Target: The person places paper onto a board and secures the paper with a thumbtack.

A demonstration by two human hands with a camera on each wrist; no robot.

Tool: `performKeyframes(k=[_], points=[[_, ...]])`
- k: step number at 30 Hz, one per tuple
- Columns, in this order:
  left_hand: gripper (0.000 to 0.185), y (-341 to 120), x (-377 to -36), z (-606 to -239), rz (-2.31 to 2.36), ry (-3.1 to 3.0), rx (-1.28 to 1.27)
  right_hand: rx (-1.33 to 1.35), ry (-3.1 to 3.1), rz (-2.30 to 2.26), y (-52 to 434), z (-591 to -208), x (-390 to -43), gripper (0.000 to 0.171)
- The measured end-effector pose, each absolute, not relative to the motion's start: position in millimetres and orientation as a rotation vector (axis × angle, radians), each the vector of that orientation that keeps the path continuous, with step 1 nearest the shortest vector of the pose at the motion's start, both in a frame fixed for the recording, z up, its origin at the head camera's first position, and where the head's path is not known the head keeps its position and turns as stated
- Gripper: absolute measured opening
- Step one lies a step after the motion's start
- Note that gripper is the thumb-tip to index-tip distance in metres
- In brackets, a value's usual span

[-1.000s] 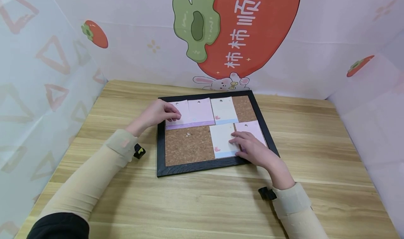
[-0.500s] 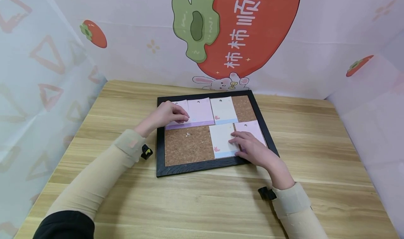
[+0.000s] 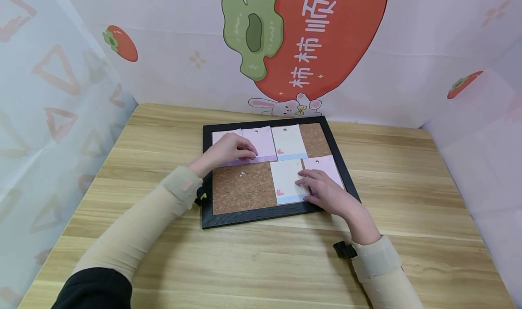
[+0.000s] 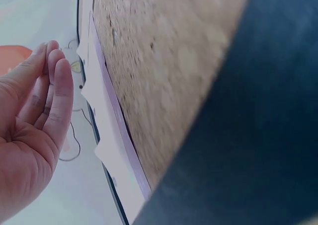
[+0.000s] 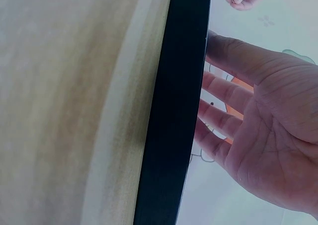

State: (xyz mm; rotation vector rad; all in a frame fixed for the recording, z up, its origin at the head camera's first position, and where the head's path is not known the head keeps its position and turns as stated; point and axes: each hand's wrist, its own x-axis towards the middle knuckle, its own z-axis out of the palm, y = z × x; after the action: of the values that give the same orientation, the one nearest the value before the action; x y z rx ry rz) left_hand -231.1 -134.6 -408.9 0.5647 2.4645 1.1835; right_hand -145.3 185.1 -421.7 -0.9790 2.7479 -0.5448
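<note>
My left hand hovers over the lilac cards in the board's upper row. In the left wrist view, thumb and fingertips meet, with a tiny glint between them that looks like a thumbtack, mostly hidden. My right hand spreads its fingers across a white card and a pink card in the lower row. These cards lie on a cork board with a black frame. Another white card is in the upper row, a round dot near its top edge.
Small pale bits lie on the bare cork at left. A wooden table carries the board. Behind stands a backdrop printed with a large red fruit, and a triangle-patterned sheet hangs at left.
The left hand has moved rightward across the upper lilac cards, its fingertips staying together. The right hand and the cards have stayed in place.
</note>
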Motion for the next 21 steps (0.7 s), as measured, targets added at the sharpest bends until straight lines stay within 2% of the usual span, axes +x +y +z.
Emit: performKeyframes(k=[21], points=[[0.016, -98, -228, -414, 1.181, 2.397, 0.523, -0.948, 2.736, -0.549, 185, -420, -145, 0.040]])
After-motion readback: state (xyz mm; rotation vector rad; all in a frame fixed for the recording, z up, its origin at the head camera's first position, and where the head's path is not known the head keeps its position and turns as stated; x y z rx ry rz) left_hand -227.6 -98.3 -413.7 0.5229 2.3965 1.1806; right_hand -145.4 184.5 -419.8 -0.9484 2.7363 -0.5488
